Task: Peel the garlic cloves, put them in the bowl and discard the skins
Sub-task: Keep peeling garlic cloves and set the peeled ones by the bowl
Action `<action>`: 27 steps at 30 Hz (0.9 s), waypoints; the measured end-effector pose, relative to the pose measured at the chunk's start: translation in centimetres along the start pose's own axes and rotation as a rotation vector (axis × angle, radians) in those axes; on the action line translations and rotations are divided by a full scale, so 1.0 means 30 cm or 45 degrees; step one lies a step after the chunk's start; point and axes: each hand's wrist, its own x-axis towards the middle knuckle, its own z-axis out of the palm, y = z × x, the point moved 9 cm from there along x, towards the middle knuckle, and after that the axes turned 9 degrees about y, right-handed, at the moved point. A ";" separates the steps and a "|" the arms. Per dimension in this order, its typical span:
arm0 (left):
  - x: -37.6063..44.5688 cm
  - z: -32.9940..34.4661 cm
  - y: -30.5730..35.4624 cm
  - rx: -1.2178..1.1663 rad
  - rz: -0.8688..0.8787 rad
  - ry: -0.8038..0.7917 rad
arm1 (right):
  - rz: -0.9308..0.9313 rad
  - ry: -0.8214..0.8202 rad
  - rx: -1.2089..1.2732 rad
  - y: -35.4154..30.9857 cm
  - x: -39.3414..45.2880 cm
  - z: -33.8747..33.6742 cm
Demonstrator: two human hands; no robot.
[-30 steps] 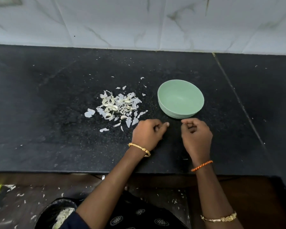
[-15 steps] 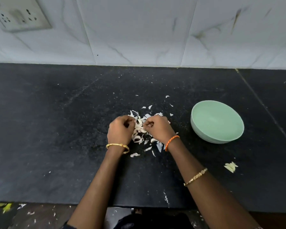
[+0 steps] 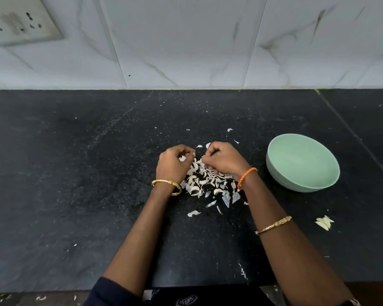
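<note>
A: Working over the pile of skins (image 3: 205, 181) at the centre of the frame. Left hand (image 3: 171, 165) curling just left of the pile, pinching a pale scrap (image 3: 182, 158) between thumb and fingertips.

B: And the right hand (image 3: 223, 160)?

A: Curling too, knuckles up, fingertips digging into the top of the pile. Seeming to pinch something there, though hidden under the fingers, so hard to say whether a clove or only skin.

B: Which step, then?

A: Judging by the layout, either picking a clove out of the pile to peel or starting to gather the skins. Leaning toward picking and peeling, going by the two hands closing in on one small bit.

B: Anything in the bowl (image 3: 281, 171)?

A: Sitting at centre right on the dark surface (image 3: 75, 195), just right of the right wrist, looking bare inside. A few peeled cloves (image 3: 324, 222) lying apart at lower right, near the front edge, not yet in the bowl.

B: So hardly far along?

A: Probably midway: plenty of skin shed, nothing dropped in the bowl, nothing thrown away.

B: Next move?

A: Calling for a firm fingertip pinch and a pull to strip the skin, then a short carry rightward to drop the clove in the bowl. Also fetching the loose cloves at lower right. After that, sweeping the light, flaky skins together without scattering them, stray flakes already lying above and below the pile.
</note>
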 end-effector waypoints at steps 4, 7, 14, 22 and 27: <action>0.001 0.040 0.058 -0.145 0.050 -0.080 | 0.193 -0.029 0.692 0.028 0.016 -0.031; 0.017 0.076 0.093 -0.299 0.027 -0.149 | 0.194 0.000 0.961 0.036 0.050 -0.056; 0.126 0.122 0.126 -0.335 -0.019 -0.182 | 0.092 0.003 1.055 0.027 0.117 -0.106; 0.145 0.147 0.110 -0.378 -0.161 -0.148 | -0.109 0.071 0.722 -0.003 0.148 -0.122; 0.185 0.139 0.104 -0.445 -0.283 -0.050 | -0.205 0.111 0.617 -0.059 0.197 -0.124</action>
